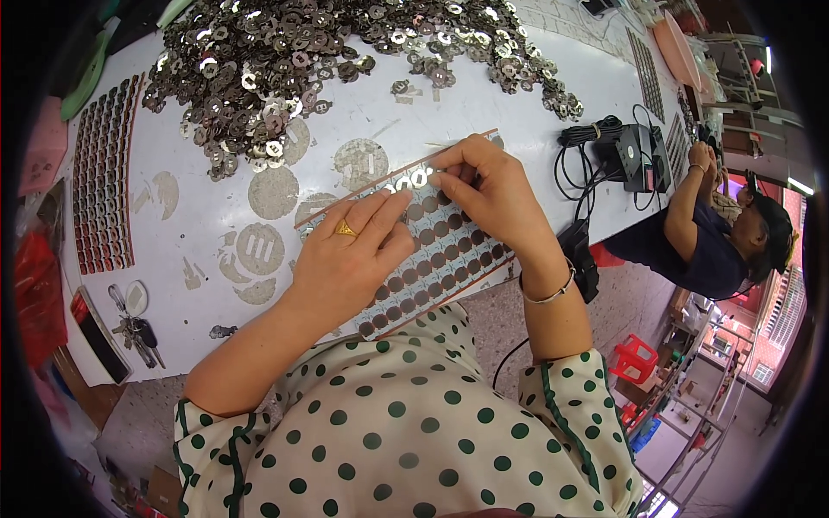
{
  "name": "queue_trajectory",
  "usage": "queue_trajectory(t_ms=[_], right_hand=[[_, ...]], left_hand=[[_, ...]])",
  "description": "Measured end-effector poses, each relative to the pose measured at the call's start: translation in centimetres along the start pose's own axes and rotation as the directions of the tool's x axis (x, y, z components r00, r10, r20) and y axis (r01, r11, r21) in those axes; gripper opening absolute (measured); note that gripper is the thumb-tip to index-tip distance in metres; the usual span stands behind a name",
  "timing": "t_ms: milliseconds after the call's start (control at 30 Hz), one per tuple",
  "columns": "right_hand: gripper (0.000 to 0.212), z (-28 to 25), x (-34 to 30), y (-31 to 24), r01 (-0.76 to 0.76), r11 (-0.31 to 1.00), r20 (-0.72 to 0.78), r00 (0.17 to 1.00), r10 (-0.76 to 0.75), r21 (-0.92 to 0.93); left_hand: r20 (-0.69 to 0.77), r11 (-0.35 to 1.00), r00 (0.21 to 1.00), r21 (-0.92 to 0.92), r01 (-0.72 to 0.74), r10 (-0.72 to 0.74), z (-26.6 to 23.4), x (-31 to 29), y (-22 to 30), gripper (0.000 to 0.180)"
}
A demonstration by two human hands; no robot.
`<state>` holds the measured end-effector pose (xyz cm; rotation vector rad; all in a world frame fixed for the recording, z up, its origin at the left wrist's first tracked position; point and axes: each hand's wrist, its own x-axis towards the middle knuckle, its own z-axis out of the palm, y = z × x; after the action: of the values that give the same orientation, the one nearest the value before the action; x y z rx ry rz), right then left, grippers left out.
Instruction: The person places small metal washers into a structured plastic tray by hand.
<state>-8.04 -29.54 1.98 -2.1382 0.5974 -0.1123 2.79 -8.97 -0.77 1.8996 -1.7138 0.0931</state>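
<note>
Under both hands lies a tilted rectangular panel (440, 259) with rows of dark round discs on a pale printed face. My left hand (341, 255), wearing a gold ring, rests over its left part, fingers stretched across the top row and fingertips at the shiny pieces. My right hand (496, 194) comes from the right, index finger and thumb closed at the edge of a small shiny round metal piece (420, 178) in that row. Similar bright pieces show beside the left fingertips. A large heap of slotted round metal pieces (250, 78) spreads across the far table.
Filled panels (105, 173) lie at the left. Keys (138, 328) and a phone (99, 337) sit near the front left edge. At the right are a black power box (635, 160) and coiled cable (591, 134). Another person (717, 233) sits farther right.
</note>
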Motion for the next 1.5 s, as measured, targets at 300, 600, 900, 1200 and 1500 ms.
queue_trajectory(t_ms=[300,600,900,1200,1500], right_hand=[[0.026,0.6,-3.0,-2.4,-0.023,0.874,-0.102,0.991,0.083,0.486],[0.038,2.1,-3.1,-3.4,0.072,0.707,0.007,0.994,-0.109,0.703],[0.015,-1.6,-1.1,-0.2,-0.168,0.892,-0.032,0.979,0.199,0.42],[0.016,-1.9,0.2,0.9,-0.134,0.981,-0.008,0.991,0.137,0.14],[0.021,-1.4,0.0,1.2,-0.085,0.99,-0.061,0.994,0.092,0.11]], left_hand=[[0.095,0.298,0.898,-0.924,0.24,-0.43,-1.2,0.2,-0.5,0.007],[-0.01,0.548,0.928,-0.809,0.211,-0.371,-0.8,-0.1,-0.8,0.017],[-0.031,0.927,0.995,-0.367,0.075,-0.093,-0.6,0.3,-0.1,0.038],[0.152,0.991,0.988,-0.124,0.049,-0.03,-0.4,0.2,0.8,0.049],[0.176,0.99,0.982,-0.11,0.09,-0.07,-0.1,0.1,1.2,0.05]])
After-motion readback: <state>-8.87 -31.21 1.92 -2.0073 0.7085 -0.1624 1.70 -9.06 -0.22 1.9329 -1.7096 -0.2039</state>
